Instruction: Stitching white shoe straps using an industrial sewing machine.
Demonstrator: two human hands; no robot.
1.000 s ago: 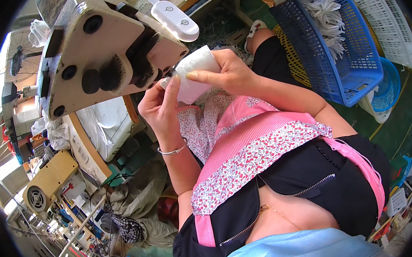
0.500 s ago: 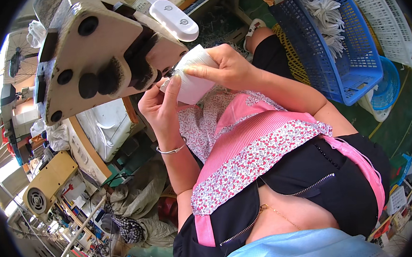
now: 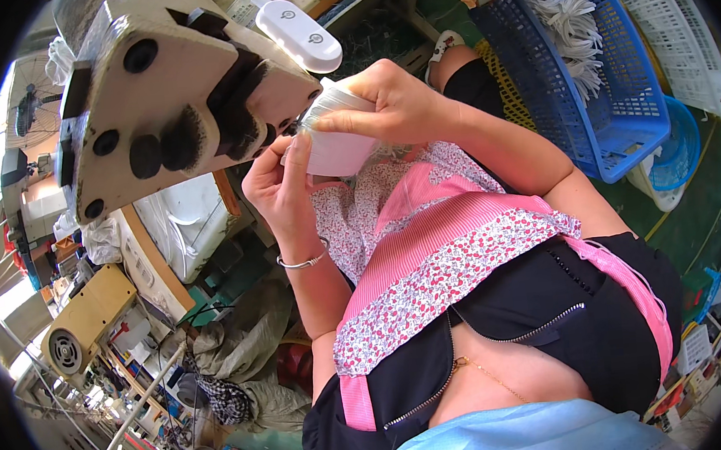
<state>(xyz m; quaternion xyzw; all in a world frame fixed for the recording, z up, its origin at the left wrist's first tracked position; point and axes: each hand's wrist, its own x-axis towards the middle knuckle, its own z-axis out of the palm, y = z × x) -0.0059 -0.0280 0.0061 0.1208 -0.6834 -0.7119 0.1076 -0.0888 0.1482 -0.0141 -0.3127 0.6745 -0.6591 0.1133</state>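
A folded white fabric piece (image 3: pixel 345 147) is held up against the end of the large cream sewing machine head (image 3: pixel 169 113). My right hand (image 3: pixel 394 105) is closed on its upper edge, thumb laid across the ribbed part. My left hand (image 3: pixel 281 184) is closed at its left edge, thumb and fingers pinching close to the machine's small dark metal parts (image 3: pixel 293 128). The machine head hides whatever lies behind the left fingertips. Just above the hands sits a white lamp (image 3: pixel 301 35) with two round buttons.
At the upper right a blue plastic basket (image 3: pixel 616 115) holds bundled white strips (image 3: pixel 566 31). Beside it are a white basket (image 3: pixel 678 40) and a round blue basket (image 3: pixel 681 148). Another machine (image 3: pixel 87 319) and a wood-edged table (image 3: pixel 150 265) stand to the left.
The right hand has shifted slightly left and its fingers have bent more over the white fabric piece. The piece has turned a little. The left hand stays nearly in place.
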